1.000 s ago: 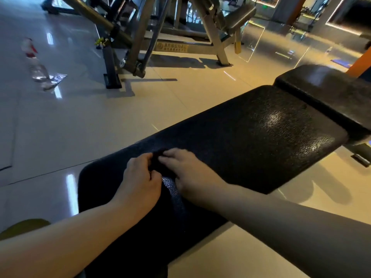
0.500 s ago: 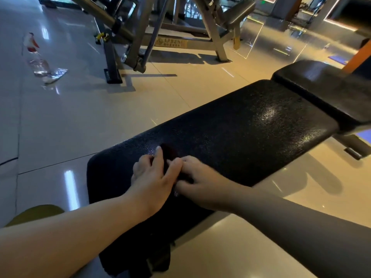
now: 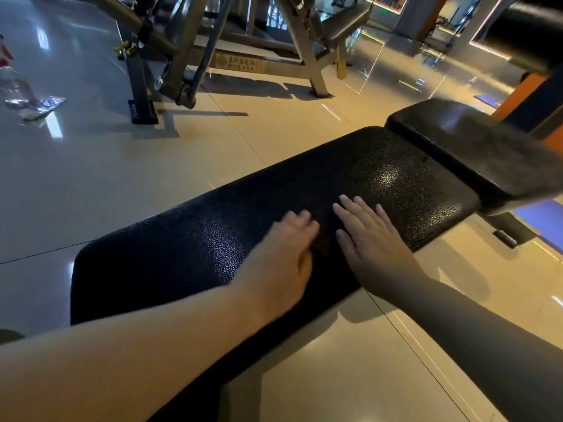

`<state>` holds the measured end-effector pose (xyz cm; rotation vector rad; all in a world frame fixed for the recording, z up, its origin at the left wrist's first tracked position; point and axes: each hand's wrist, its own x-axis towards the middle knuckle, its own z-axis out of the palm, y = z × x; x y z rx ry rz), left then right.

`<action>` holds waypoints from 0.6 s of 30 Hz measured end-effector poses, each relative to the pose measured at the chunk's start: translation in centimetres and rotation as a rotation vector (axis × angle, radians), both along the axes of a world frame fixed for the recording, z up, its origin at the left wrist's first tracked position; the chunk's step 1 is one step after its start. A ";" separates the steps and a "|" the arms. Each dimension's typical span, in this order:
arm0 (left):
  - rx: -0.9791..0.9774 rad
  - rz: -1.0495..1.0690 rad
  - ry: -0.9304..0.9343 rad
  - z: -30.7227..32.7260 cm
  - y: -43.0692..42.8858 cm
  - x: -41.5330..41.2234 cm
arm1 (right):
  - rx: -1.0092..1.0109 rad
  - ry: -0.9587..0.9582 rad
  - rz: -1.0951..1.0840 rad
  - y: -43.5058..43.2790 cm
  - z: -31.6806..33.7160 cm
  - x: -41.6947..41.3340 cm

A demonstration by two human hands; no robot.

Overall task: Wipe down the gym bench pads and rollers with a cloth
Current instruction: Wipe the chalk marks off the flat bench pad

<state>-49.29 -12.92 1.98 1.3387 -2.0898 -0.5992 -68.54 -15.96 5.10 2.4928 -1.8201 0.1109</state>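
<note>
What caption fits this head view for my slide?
Left hand and right hand press a dark brown cloth onto the long black textured bench pad.

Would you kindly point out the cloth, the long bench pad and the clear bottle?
cloth [image 3: 325,233], head view, its visible strip.
long bench pad [image 3: 393,181], head view, its glossy top.
clear bottle [image 3: 16,89], head view, its body.

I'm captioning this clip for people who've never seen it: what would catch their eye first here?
First, the long black bench pad running diagonally across the middle, with the left hand and right hand laid flat on it side by side and a dark cloth showing between them. Behind it, a grey machine frame stands on the glossy floor, with a clear bottle at far left.
</note>
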 end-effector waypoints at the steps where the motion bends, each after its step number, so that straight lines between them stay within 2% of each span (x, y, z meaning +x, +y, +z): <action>1: -0.040 -0.133 -0.081 -0.3 0.9 0.4 | -0.017 -0.034 0.008 0.2 -0.1 -0.3; 3: -0.085 -0.236 -0.218 -1.1 1.1 2.0 | -0.053 -0.103 0.010 1.1 -0.6 -0.4; 4: -0.059 -0.166 -0.206 -1.5 0.4 2.9 | -0.063 -0.127 0.001 1.8 -0.9 -0.1; 7: 0.073 0.233 -0.023 -1.4 -2.1 3.8 | -0.021 -0.163 0.014 3.8 -1.8 2.2; 8: 0.127 0.280 0.025 -0.9 -2.3 3.0 | 0.029 -0.217 -0.001 4.1 -1.8 3.1; 9: 0.225 0.255 0.086 -0.6 -2.2 1.9 | 0.091 -0.320 -0.029 4.3 -1.8 4.0; 11: 0.418 0.148 0.289 0.1 -0.9 -0.4 | 0.217 -0.664 -0.115 5.0 -0.8 5.4; 13: 0.514 0.182 0.520 2.4 0.9 -1.3 | 0.326 -1.036 -0.232 6.7 0.8 6.3; 15: 0.743 0.209 0.777 5.7 2.0 -1.3 | 0.454 -1.316 -0.320 9.3 3.1 6.6; 18: 0.959 0.148 0.849 11.5 3.7 -1.2 | 0.486 -1.547 -0.423 12.1 7.3 6.8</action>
